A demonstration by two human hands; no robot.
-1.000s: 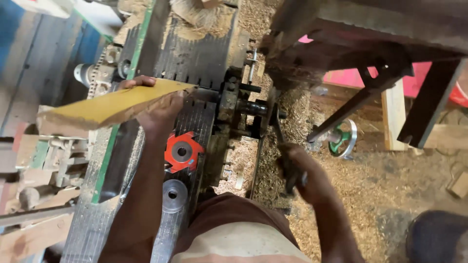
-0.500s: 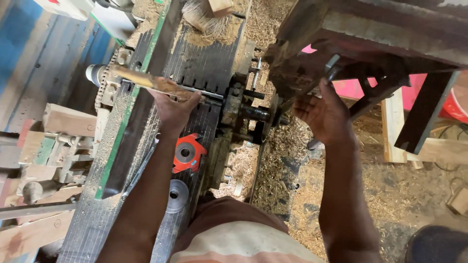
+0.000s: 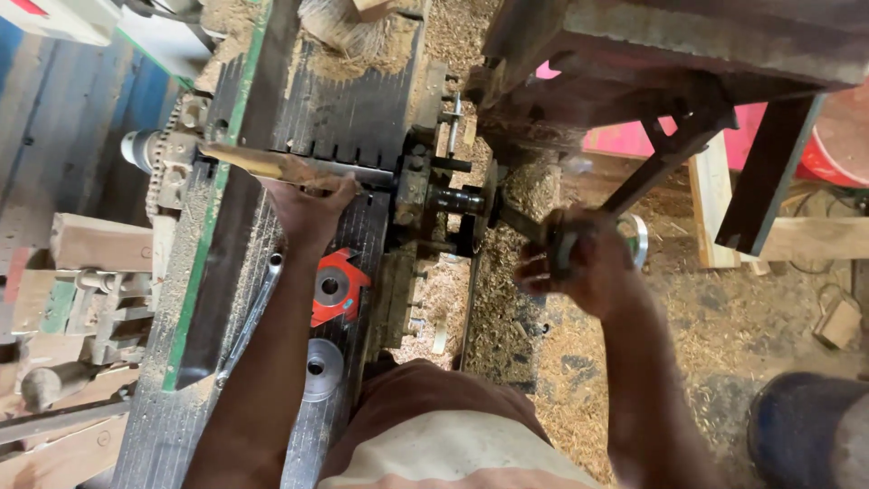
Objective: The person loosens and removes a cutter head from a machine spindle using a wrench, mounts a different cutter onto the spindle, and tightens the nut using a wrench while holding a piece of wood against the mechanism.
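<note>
Left hand (image 3: 312, 204) clenched on wood strip (image 3: 272, 165) lying crosswise, upper left on table (image 3: 353, 109); right hand (image 3: 579, 263) grasping handle (image 3: 559, 249), centre-right.

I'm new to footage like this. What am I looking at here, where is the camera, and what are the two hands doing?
The camera sits on the person's head, looking down at both bare hands. Below is a woodworking machine with a ribbed metal bed, covered in sawdust. The left hand presses a thin wooden strip against the bed. The right hand has its grip closed on a dark handle beside the machine's shaft. An orange toothed cutter and a grey metal disc lie on the bed.
</note>
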